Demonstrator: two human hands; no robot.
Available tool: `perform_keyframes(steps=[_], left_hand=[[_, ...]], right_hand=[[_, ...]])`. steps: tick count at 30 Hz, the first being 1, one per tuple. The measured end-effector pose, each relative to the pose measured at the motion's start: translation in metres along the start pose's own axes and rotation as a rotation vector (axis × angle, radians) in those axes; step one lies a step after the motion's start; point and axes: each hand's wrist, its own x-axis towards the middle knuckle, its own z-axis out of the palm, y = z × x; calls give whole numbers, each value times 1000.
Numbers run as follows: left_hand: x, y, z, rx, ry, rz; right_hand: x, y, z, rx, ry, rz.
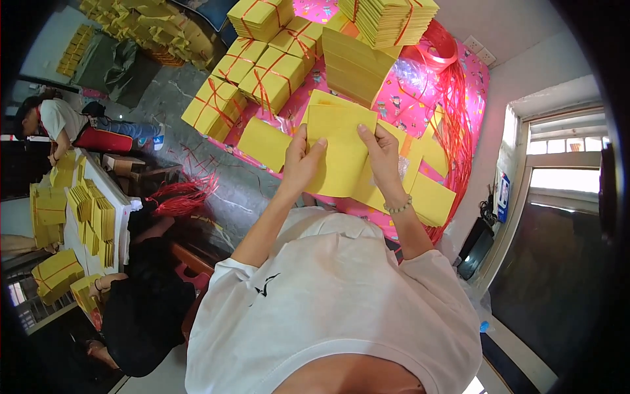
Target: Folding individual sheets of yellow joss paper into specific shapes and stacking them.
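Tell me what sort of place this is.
Probably a packing workshop: red-tied rectangular yellow paper bundles, long loose shiny red strips, and people at a white rectangular table.

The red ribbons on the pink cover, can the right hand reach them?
Probably yes: nothing tall stands between the right hand and the red ribbons, but it should first release the yellow paper.

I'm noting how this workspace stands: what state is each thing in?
Yellow paper: held up between both hands
Left hand: closed on its left edge
Right hand: closed on its right side
Yellow bundles: tied with red ribbon
Red strands: loose, trailing along the right edge
Pink cover: spread beneath the yellow pieces
Clear plastic: crumpled
Bracelet: worn on the right wrist
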Motion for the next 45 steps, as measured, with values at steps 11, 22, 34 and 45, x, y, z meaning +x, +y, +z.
perform_keyframes(steps=[11, 22, 34, 45], left_hand=[[0, -9, -15, -61, -44, -136], [4, -2, -22, -41, -42, -243], [20, -14, -36, -147, -18, -492], [24, -24, -43, -193, 2, -570]], right_hand=[[7, -2, -11, -69, 16, 134], [-7, 12, -15, -232, -179, 335], [-7, 16, -8, -301, -209, 460], [-14, 16, -1, -340, -211, 515]])
